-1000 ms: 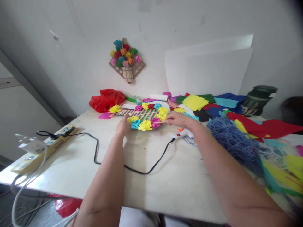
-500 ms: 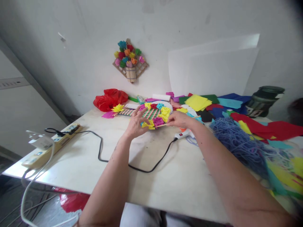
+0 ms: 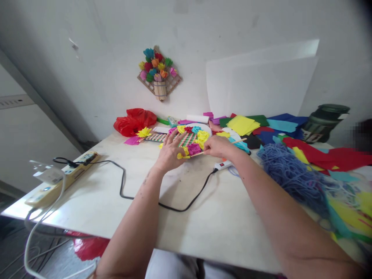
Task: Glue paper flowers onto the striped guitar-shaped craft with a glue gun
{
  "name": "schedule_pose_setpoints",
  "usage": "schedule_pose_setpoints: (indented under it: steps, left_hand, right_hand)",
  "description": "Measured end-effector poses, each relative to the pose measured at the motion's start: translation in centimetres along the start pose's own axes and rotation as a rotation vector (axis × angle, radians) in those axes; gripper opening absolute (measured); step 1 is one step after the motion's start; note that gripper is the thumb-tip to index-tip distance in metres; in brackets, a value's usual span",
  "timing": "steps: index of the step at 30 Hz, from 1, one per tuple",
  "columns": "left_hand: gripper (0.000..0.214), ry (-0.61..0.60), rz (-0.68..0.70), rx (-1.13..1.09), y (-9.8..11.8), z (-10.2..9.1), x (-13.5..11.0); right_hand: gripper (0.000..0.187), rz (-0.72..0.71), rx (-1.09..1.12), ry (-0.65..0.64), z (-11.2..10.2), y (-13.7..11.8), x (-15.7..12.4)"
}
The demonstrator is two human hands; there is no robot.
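Note:
A flat lattice of thin sticks (image 3: 158, 138) with green showing through it lies toward the back of the table. Crepe-paper flowers sit around its right part: a yellow flower (image 3: 202, 137), a magenta flower (image 3: 194, 148) and a blue flower (image 3: 196, 130) among several. My left hand (image 3: 171, 152) rests over the lattice with its fingers spread, partly covering the flowers at the near edge. Closed in a pinch, my right hand (image 3: 218, 147) holds a thin wooden stick (image 3: 240, 140), one end of it by the magenta flower. My right fingertips are mostly hidden.
A white glue gun (image 3: 223, 165) with a black cord lies near my right hand. Blue yarn (image 3: 290, 174), coloured paper (image 3: 243, 126) and a dark bottle (image 3: 325, 123) crowd the right side. On the left are a power strip (image 3: 62, 180) and a red plastic bag (image 3: 134, 122).
My left hand has shifted slightly right, its fingers reaching farther over the lattice. My right hand has turned a little, and the stick's right end sits higher.

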State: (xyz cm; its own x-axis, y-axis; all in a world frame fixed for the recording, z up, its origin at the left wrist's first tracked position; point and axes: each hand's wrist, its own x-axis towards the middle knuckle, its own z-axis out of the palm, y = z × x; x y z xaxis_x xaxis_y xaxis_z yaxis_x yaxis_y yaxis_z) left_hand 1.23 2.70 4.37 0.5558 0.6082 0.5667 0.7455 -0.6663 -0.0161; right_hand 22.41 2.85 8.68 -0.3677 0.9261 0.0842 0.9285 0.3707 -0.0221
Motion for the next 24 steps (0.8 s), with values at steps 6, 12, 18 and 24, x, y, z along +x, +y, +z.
schedule_pose_setpoints:
  steps: [6, 12, 18, 24]
  left_hand:
    - [0.007, -0.02, 0.007, 0.017, 0.1, 0.0, 0.0]
    - [0.006, -0.034, -0.01, -0.001, 0.1, 0.2, 0.0]
    - [0.007, -0.025, -0.014, -0.018, 0.0, 0.4, 0.0]
    - [0.01, -0.004, 0.007, -0.013, -0.2, 0.5, -0.1]
  right_hand:
    - [0.018, -0.046, -0.009, 0.025, 0.2, -0.4, 0.0]
    - [0.015, -0.044, 0.107, 0.017, 0.5, -0.3, 0.1]
    - [0.02, -0.116, 0.339, -0.073, 2.5, 1.0, 0.9]
    - [0.02, -0.091, 0.562, -0.238, 3.3, 1.1, 1.0]
